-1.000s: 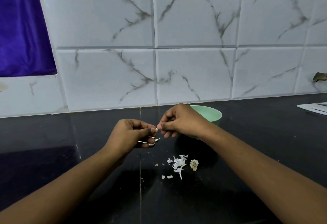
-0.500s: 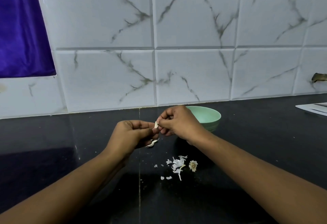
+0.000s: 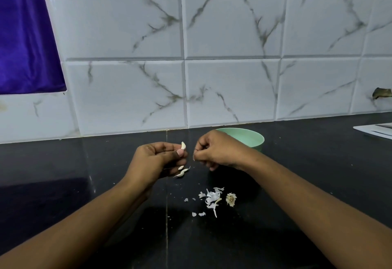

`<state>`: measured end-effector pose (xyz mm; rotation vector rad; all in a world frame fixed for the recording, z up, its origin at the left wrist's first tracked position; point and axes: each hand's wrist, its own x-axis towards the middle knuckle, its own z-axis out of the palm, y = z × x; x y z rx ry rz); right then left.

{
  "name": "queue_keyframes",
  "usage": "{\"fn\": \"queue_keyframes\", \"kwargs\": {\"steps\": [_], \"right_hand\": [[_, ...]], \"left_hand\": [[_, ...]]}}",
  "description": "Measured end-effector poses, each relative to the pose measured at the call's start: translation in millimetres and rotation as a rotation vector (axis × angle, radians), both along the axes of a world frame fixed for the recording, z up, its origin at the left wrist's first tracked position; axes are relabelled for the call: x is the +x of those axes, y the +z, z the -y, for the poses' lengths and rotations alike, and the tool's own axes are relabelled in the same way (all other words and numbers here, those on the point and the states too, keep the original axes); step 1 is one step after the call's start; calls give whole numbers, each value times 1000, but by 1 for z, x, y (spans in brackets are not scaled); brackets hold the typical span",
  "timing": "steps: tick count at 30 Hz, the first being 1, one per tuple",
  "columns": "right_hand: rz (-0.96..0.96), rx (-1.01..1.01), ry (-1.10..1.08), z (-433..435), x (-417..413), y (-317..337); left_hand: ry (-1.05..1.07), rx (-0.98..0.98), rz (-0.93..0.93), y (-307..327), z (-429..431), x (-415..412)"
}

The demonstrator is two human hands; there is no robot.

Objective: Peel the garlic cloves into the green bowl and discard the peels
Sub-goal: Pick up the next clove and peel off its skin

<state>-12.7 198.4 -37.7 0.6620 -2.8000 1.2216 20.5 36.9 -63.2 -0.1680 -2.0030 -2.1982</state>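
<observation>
Just left of the green bowl [image 3: 253,139], above the dark bench [image 3: 318,175], the left hand [image 3: 156,159] pinches a garlic clove [image 3: 183,145], with pale pieces [image 3: 182,172] under its lower fingers. The right hand [image 3: 219,152], overlapping the bowl's near rim, pinches a thin peel sliver [image 3: 193,158]. A peel pile [image 3: 212,199] lies in front of the bowl.

The left hand [image 3: 158,159] pinches a garlic clove [image 3: 183,145]. The right hand [image 3: 216,150] pinches a bit of peel [image 3: 193,158]. Peels [image 3: 211,199] lie on the black counter [image 3: 318,162] near the green bowl [image 3: 252,139].
</observation>
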Motion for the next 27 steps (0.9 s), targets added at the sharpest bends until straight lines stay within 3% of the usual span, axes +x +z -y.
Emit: {"fn": "queue_keyframes", "kwargs": {"steps": [4, 7, 14, 22, 27], "right_hand": [[139, 198, 119, -15, 2, 14], [98, 277, 141, -25, 6, 23], [62, 280, 206, -30, 8, 27], [242, 242, 277, -33, 8, 33], [-43, 109, 207, -28, 7, 29]], "left_hand": [[-10, -117, -37, -1, 0, 2], [-6, -178, -77, -2, 0, 3], [-2, -284, -135, -2, 0, 4], [16, -427, -191, -3, -1, 5], [27, -492, -213, -3, 0, 6]]}}
